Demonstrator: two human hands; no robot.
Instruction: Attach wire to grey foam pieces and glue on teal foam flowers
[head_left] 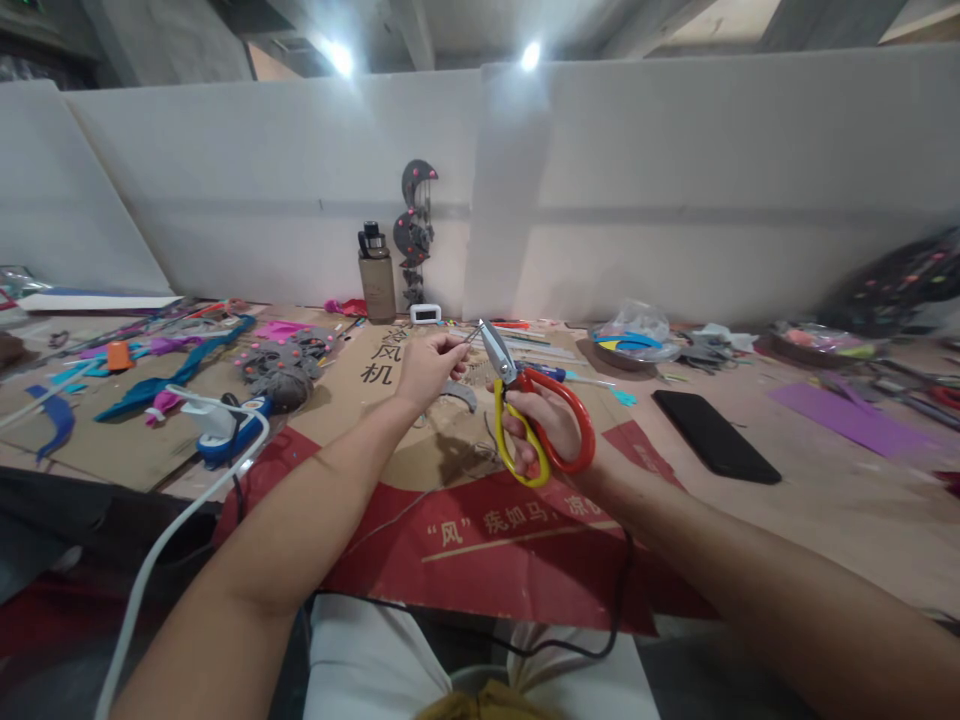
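My right hand (pixel 546 430) is wrapped through the red and yellow handles of a pair of scissors (pixel 525 405), blades pointing up and left. My left hand (pixel 427 365) is pinched shut on a thin thread or wire (pixel 471 335) that meets the scissor tips. Both hands hover over a flattened cardboard sheet (pixel 420 520) with red print and Chinese characters. A grey crescent-shaped felt piece (pixel 461 393) lies on the cardboard just beneath the hands.
A glue gun (pixel 225 425) with white cable lies at left, among coloured felt pieces (pixel 180 370). A bottle (pixel 377 272) and a grey moon ornament (pixel 416 235) stand at the back wall. A black phone (pixel 714 436) lies at right, near a plastic-covered dish (pixel 634 340).
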